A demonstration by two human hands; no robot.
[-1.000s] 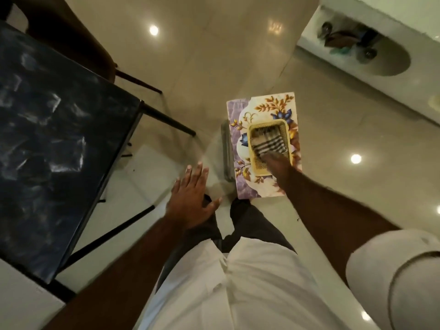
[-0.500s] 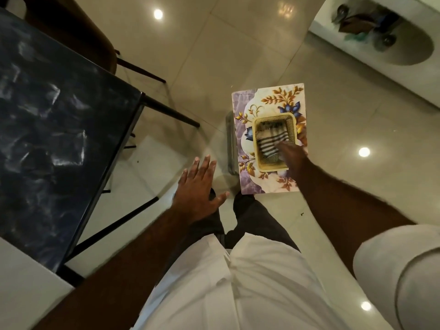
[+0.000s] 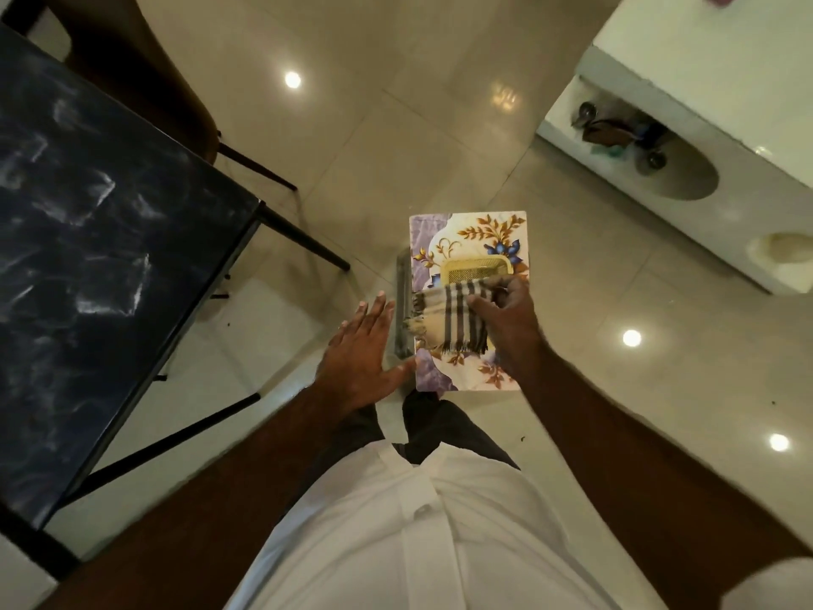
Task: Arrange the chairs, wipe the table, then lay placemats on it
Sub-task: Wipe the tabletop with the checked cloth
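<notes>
Lifted out of the yellow basket (image 3: 477,267) since half a sec ago: checked cloth (image 3: 453,317), now hanging above the floral-topped stand (image 3: 466,378), covering the basket's near side. Gripped at its right edge by right hand (image 3: 506,314), fingers curled round the fabric. Straight-fingered & spread, holding nothing: left hand (image 3: 360,358), hovering just left of the stand, thumb near its edge. Dark marble-look table (image 3: 110,257) well to the left, brown chair (image 3: 145,81) at its far corner
</notes>
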